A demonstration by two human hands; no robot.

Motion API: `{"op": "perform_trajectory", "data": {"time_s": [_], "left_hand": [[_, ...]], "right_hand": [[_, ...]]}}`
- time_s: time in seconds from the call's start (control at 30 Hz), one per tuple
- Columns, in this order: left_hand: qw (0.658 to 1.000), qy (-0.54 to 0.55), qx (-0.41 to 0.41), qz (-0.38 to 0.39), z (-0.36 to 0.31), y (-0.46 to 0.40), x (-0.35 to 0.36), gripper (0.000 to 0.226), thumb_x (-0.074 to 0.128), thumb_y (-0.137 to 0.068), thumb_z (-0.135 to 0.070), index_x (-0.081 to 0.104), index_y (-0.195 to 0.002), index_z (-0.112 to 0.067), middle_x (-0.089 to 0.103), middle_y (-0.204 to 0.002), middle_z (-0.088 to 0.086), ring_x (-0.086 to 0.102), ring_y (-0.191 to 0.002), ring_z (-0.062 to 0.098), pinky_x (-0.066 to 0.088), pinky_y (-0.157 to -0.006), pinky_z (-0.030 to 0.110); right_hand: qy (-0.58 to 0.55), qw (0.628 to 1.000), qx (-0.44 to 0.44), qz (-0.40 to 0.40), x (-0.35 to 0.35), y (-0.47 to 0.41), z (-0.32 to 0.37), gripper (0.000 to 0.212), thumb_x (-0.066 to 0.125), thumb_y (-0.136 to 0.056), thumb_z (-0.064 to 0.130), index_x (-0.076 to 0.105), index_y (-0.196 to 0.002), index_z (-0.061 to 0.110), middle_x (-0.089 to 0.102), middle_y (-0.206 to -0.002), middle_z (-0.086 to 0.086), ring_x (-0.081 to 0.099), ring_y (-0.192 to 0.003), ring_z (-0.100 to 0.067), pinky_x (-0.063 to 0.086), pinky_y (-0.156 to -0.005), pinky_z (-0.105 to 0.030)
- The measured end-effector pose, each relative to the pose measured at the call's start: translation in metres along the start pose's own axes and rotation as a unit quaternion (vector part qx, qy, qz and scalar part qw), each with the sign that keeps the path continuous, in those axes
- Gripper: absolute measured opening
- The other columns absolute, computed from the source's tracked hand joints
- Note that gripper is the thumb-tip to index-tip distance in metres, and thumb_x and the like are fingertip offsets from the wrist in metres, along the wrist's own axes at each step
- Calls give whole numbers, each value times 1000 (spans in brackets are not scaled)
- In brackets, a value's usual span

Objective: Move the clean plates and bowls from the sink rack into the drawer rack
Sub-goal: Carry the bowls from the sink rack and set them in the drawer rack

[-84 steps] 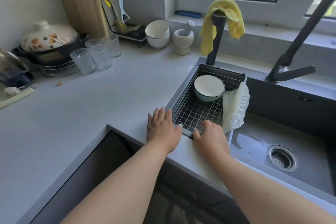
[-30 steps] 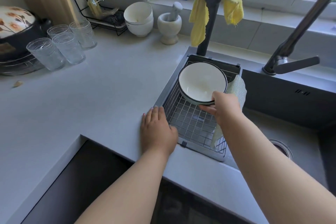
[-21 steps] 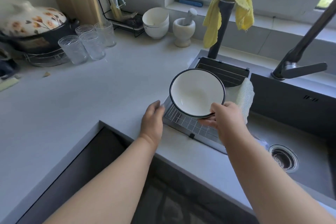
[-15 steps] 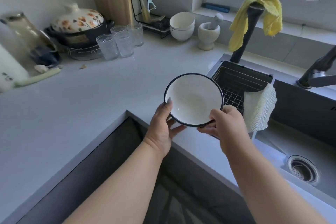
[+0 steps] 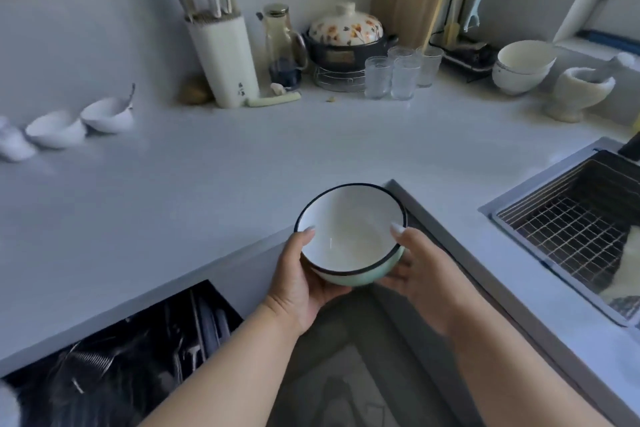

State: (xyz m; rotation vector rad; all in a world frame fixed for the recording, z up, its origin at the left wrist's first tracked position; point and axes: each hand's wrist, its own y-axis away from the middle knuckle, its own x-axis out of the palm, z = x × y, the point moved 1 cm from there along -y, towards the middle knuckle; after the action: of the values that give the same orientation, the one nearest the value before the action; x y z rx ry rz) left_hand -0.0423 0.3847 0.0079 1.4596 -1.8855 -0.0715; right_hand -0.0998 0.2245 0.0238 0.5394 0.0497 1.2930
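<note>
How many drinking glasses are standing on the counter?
4, clustered right of the floral-lidded pot: front left, front right, back left, back right. More may be hidden behind them.

Both forearms were extended forward and converged at centre frame. The left hand point(image 5: 298, 282) was cupped, palm turned inward, thumb raised along the top and fingers curled underneath. The right hand point(image 5: 420, 269) was mirrored opposite it, thumb laid on top, fingers tucked below. Both wrists were bent slightly inward.
</note>
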Motion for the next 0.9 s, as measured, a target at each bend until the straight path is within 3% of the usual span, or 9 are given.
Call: {"op": "perform_trajectory", "data": {"time_s": [0.13,0.27,0.37,0.47,0.57,0.63,0.73,0.83,0.9], "left_hand": [[999,-3,16,-48,-13,33,-58,42,44,-89,-48,64,-109,-18,72,-89,8,67,-80,27,52,-53,31],[993,-33,29,-113,-19,64,-116,40,42,-92,-49,63,-105,-17,73,-83,7,70,-71,25,52,-51,31],[980,-78,27,-180,-18,86,-162,39,43,-95,-48,62,-106,-17,71,-86,9,68,-70,27,54,-58,37],[957,-131,34,-256,-19,109,-211,34,43,-98,-43,64,-100,-16,69,-87,10,68,-74,26,58,-70,43],[930,-180,30,-319,-17,136,-264,38,40,-99,-45,66,-97,-18,71,-97,9,67,-86,22,53,-87,44],[900,-267,27,-343,-10,154,-299,40,38,-95,-54,64,-101,-25,67,-107,-1,61,-100,18,48,-93,41],[830,-411,3,-376,-1,185,-335,27,35,-99,-49,54,-91,-31,52,-90,-13,51,-97,18,40,-75,30],[766,-505,-24,-397,12,208,-370,42,38,-99,-45,55,-126,-19,56,-126,-3,50,-120,21,41,-95,34],[718,-570,-39,-397,21,222,-392,47,40,-97,-42,49,-135,-16,50,-139,3,46,-126,21,38,-102,35]], "right_hand": [[26,997,42,56,54,6,-24,66,69,-64,47,61,-118,10,69,-107,-21,69,-86,-29,54,-92,-48],[19,993,94,65,108,11,-54,60,67,-66,38,61,-115,4,64,-98,-21,67,-73,-28,57,-82,-47],[37,989,118,79,144,14,-80,40,65,-81,29,60,-111,3,60,-95,-21,64,-67,-27,56,-85,-49],[85,985,122,87,177,19,-105,18,58,-90,21,57,-103,9,61,-91,-17,63,-71,-27,58,-73,-43],[138,977,137,87,204,21,-134,30,64,-86,26,55,-111,12,62,-104,-17,66,-85,-31,60,-68,-43],[187,968,142,86,220,23,-154,36,65,-85,29,54,-114,12,62,-105,-15,66,-86,-29,59,-64,-38],[254,952,139,99,243,28,-178,38,63,-87,28,53,-118,10,61,-105,-11,64,-87,-25,57,-62,-35],[301,937,148,95,262,33,-201,53,69,-80,32,47,-124,13,59,-108,-9,64,-92,-26,60,-76,-46],[347,921,145,97,275,38,-216,70,70,-65,43,47,-124,15,61,-107,-8,66,-91,-27,59,-78,-50]]}}
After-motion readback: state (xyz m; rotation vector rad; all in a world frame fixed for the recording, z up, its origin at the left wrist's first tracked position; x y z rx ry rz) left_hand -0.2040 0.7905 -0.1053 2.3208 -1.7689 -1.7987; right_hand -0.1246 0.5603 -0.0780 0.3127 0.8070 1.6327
